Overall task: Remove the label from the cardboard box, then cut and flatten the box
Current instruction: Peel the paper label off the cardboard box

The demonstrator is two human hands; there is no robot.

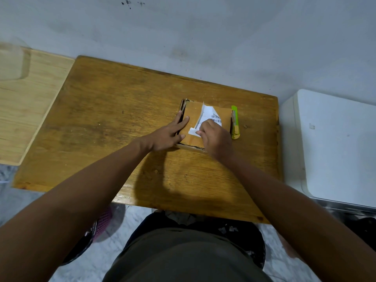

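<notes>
**Cardboard box: label partly peeled**

Cardboard box (205,123) sits right of centre on the wooden surface (114,123), brown, worn at edges. White label (209,117) on top, half torn, far corner lifted; barcode visible, text too small to read. Left hand (168,135) flat on box's left edge, fingers spread. Right hand (215,137) fingers pinched on label's near edge. Green utility knife (235,123) just beside box's right side.

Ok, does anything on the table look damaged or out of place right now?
The white label on top of the cardboard box is torn and partly lifted, its far corner curled up off the cardboard. That fits the peeling under way. A green cutter lies right against the box's right side. Nothing looks spilled.
</notes>
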